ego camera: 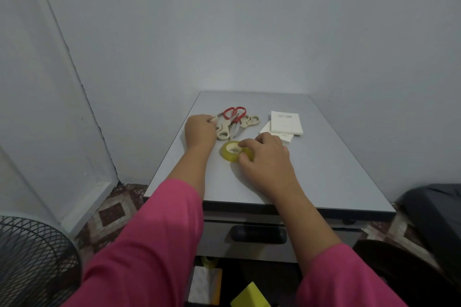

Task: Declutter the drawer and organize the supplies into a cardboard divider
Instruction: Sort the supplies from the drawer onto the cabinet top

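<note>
Two hands work mid-frame: right hand (265, 159) grasps the yellow tape roll (233, 151); left hand (200, 130) grips cream scissors (222, 127).

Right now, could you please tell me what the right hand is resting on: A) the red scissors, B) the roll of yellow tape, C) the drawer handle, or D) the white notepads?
B: the right hand has its fingers curled over the roll of yellow tape on the tabletop, near the scissors.
</note>
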{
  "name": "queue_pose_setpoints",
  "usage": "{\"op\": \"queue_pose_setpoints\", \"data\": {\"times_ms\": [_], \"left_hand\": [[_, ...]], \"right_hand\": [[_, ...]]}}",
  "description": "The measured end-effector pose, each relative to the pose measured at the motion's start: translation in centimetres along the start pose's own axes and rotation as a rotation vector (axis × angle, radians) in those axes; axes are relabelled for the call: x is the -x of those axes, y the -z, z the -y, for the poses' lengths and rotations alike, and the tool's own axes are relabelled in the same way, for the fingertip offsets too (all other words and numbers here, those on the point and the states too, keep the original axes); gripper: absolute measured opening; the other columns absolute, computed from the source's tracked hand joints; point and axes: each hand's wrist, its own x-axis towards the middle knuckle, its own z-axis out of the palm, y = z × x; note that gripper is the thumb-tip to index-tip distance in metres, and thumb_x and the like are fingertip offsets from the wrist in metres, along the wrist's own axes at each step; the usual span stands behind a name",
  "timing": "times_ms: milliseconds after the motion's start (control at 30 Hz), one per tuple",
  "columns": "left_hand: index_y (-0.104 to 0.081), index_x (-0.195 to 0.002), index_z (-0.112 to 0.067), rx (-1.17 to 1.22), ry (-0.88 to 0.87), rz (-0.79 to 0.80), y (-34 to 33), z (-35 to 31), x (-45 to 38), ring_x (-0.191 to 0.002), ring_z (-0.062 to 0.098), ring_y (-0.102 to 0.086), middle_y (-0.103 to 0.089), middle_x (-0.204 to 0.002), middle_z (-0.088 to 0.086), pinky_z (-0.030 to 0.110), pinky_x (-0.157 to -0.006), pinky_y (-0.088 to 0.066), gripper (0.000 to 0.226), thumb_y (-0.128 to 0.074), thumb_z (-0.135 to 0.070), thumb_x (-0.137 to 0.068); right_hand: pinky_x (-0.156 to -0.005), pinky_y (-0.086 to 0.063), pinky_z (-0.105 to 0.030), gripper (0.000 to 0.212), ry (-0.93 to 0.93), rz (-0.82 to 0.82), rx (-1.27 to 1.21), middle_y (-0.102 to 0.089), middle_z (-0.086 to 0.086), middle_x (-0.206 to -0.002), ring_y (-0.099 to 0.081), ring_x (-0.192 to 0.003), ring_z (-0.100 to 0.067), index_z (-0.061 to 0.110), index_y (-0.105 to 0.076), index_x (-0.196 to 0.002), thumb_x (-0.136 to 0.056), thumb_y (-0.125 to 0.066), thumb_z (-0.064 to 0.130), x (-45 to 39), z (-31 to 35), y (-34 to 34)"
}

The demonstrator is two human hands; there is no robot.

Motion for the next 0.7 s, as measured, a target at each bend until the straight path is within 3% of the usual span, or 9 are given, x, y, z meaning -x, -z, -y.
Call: {"op": "queue_pose_setpoints", "data": {"times_ms": [133, 233, 333, 433, 567, 700], "left_hand": [[-0.07, -0.116, -0.015, -0.137, -0.049, 0.107, -0.63, 0.23, -0.35, -0.111, 0.024, -0.057, -0.067, -0.118, 0.009, 0.03, -0.094, -0.046, 0.027, -0.053, -0.016, -0.094], [-0.064, -0.124, -0.025, -0.206, -0.054, 0.142, -0.61, 0.33, -0.27, -0.11, 0.021, -0.046, -0.057, -0.124, 0.011, 0.029, -0.095, -0.04, 0.034, -0.044, -0.019, -0.097], [-0.055, -0.134, -0.028, -0.299, -0.076, 0.178, -0.56, 0.08, 0.02, -0.115, 0.028, -0.046, -0.049, -0.127, 0.015, 0.037, -0.101, -0.04, 0.04, -0.037, -0.017, -0.099], [-0.052, -0.135, -0.025, -0.38, -0.082, 0.18, -0.55, -0.25, 0.1, -0.119, 0.032, -0.044, -0.051, -0.128, 0.015, 0.04, -0.097, -0.037, 0.041, -0.031, -0.019, -0.1], [-0.055, -0.124, -0.014, -0.442, -0.094, 0.212, -0.84, -0.43, 0.06, -0.12, 0.03, -0.039, -0.055, -0.123, 0.011, 0.04, -0.092, -0.034, 0.038, -0.026, -0.025, -0.102], [-0.06, -0.119, -0.019, -0.378, -0.086, 0.212, -0.84, -0.22, -0.08, -0.117, 0.03, -0.042, -0.058, -0.118, 0.013, 0.038, -0.09, -0.034, 0.038, -0.028, -0.027, -0.101]], "right_hand": [[-0.088, -0.031, -0.033, 0.035, 0.005, -0.001, 0.002, -0.049, 0.002, -0.108, -0.04, -0.107, -0.016, 0.029, -0.062, -0.12, -0.091, -0.043, 0.034, -0.15, 0.06, 0.01], [-0.087, -0.031, -0.033, 0.036, 0.007, 0.001, 0.002, -0.049, 0.002, -0.109, -0.04, -0.106, -0.016, 0.028, -0.062, -0.121, -0.091, -0.043, 0.034, -0.17, 0.06, -0.04], [-0.087, -0.032, -0.033, 0.036, 0.007, -0.003, 0.009, -0.049, 0.002, -0.108, -0.041, -0.106, -0.017, 0.028, -0.062, -0.12, -0.091, -0.042, 0.034, -0.17, 0.06, -0.08], [-0.086, -0.032, -0.033, 0.036, 0.008, -0.005, 0.005, -0.049, 0.002, -0.108, -0.04, -0.105, -0.016, 0.028, -0.062, -0.12, -0.091, -0.042, 0.034, -0.21, 0.09, -0.09], [-0.085, -0.031, -0.032, 0.035, 0.011, -0.01, -0.002, -0.049, 0.002, -0.106, -0.041, -0.105, -0.016, 0.028, -0.063, -0.12, -0.091, -0.043, 0.033, -0.19, 0.06, -0.12], [-0.087, -0.033, -0.033, 0.036, 0.01, 0.0, 0.001, -0.049, 0.002, -0.107, -0.041, -0.106, -0.016, 0.029, -0.062, -0.121, -0.091, -0.042, 0.034, -0.26, 0.12, -0.18]]}}
